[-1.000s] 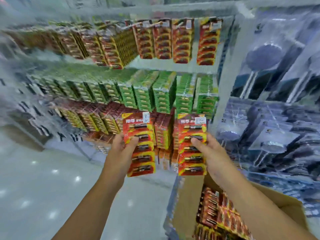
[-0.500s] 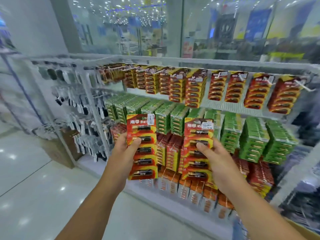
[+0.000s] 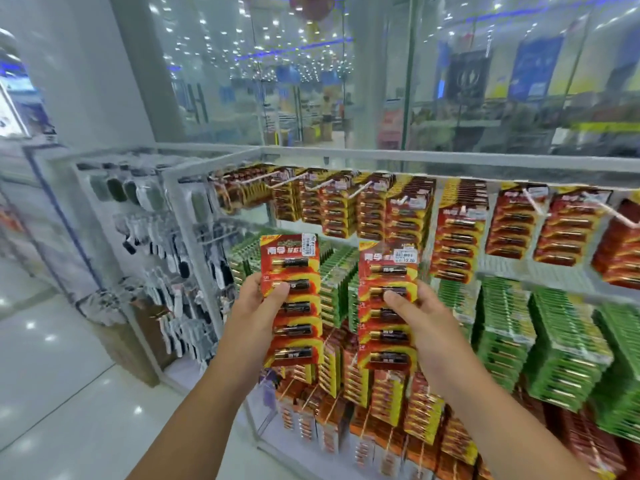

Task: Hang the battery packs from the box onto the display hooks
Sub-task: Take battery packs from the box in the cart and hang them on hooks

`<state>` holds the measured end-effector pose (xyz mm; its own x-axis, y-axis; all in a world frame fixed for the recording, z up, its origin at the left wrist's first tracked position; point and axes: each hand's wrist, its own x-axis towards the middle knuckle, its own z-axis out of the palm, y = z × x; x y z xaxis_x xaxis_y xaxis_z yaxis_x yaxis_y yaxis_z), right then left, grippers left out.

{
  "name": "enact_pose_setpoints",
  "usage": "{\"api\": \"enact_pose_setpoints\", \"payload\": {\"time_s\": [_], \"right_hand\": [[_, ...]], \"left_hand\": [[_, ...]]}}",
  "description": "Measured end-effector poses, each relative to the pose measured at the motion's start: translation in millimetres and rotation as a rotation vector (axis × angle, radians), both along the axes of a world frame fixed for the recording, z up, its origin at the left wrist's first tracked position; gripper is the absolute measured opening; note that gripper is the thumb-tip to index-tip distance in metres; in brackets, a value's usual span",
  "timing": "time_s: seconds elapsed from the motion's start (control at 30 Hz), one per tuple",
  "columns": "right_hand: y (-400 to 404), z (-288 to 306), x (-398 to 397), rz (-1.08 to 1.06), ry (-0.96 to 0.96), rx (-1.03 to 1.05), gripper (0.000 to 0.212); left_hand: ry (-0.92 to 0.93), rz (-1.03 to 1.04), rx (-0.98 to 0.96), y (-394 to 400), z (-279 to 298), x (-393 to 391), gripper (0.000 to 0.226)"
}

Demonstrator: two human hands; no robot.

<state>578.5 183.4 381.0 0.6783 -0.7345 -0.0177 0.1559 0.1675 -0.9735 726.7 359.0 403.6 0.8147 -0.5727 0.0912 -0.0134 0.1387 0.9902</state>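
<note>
Head cam: left hand (image 3: 254, 306) grips one red battery pack (image 3: 292, 299) by its left edge and right hand (image 3: 420, 318) grips a second pack (image 3: 387, 306), both raised in front of the green rows with the top hooks (image 3: 360, 192) up at 12 o'clock — those look pretty full, so I'd guess a hang hole could miss the wire or knock a hung pack off. Readable bits: price stickers saying 12.00 — the Chinese brand lettering is too blurry for me.
</note>
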Motion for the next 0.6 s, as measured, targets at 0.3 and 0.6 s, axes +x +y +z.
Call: {"api": "enact_pose_setpoints", "payload": {"time_s": [0.3, 0.6], "right_hand": [[-38.9, 18.4, 108.2, -0.078, -0.012, -0.029, 0.034], [-58.4, 26.2, 192.3, -0.326, -0.001, -0.016, 0.094]], "left_hand": [[-0.021, -0.073, -0.035, -67.8, 10.1, 109.2, 0.019], [-0.006, -0.305, -0.017, -136.6, 0.1, 219.4, 0.019]]}}
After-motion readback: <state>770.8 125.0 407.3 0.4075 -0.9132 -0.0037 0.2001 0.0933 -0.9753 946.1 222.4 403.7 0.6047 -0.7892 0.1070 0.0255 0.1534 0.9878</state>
